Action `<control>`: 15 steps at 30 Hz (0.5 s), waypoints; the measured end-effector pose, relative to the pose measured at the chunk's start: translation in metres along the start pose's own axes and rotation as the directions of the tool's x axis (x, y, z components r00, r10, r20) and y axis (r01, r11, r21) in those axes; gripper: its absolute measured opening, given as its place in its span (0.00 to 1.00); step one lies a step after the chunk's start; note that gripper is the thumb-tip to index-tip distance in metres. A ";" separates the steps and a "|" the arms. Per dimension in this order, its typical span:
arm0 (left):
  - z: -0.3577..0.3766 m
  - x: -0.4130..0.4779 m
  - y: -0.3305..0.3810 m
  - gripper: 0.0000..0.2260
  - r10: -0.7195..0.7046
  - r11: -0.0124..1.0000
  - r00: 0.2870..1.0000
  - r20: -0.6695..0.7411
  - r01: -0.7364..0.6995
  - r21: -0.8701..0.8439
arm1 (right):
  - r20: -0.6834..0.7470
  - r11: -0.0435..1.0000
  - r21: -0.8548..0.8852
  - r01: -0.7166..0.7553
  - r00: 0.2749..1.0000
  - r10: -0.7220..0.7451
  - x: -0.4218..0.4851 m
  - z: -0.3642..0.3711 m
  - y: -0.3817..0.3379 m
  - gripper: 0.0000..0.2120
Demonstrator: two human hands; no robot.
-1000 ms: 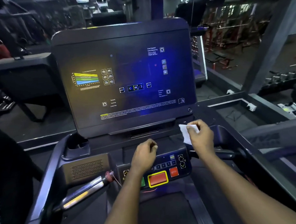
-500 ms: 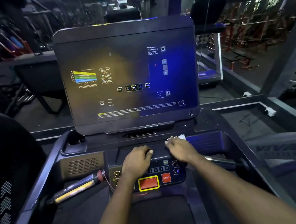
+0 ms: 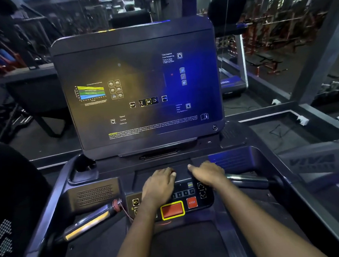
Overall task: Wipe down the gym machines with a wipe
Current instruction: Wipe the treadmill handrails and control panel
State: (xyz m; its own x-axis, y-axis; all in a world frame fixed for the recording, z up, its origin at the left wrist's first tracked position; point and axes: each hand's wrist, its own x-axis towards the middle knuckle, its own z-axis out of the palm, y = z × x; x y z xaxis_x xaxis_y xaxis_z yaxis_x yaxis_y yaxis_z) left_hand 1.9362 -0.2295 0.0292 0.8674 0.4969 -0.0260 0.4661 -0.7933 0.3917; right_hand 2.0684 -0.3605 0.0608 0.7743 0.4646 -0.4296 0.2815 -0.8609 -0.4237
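Treadmill console [image 3: 93,194], middle: right hand [image 3: 208,172] pressed flat, underside hidden; left hand [image 3: 158,185] beside it, fingers curled under, grip untellable.

Single wide-angle view from a camera worn on the person's head, looking forward and down; the treadmill console [image 3: 93,196] fills the middle of the frame at close range, its screen [image 3: 138,90] tilted toward the lens at upper centre; both forearms enter from the bottom edge, with the left hand [image 3: 158,186] and right hand [image 3: 208,173] at lower centre; the gym floor [image 3: 45,143] lies farther off toward the upper corners.
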 end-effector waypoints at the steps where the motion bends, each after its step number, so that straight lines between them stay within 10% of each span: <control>1: 0.000 0.000 0.001 0.17 0.000 1.000 1.000 -0.001 0.000 0.008 | -0.011 0.999 -0.044 0.013 1.000 -0.013 -0.002 -0.001 -0.002 0.38; 9: -0.002 0.001 0.004 0.18 0.017 0.999 1.000 -0.016 -0.016 0.051 | 0.251 0.947 0.284 -0.152 0.965 0.080 0.018 -0.022 -0.003 0.36; 15: -0.001 0.001 0.004 0.19 0.015 0.999 1.000 -0.018 -0.014 0.050 | 0.011 0.999 0.015 -0.038 0.999 0.038 0.004 -0.015 -0.017 0.38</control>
State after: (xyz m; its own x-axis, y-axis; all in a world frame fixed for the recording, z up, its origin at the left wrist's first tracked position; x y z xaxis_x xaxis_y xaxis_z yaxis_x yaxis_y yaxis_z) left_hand 1.9389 -0.2316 0.0316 0.8712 0.4909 -0.0034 0.4617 -0.8171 0.3453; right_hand 2.0753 -0.3476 0.0783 0.7785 0.4336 -0.4538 0.2435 -0.8750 -0.4185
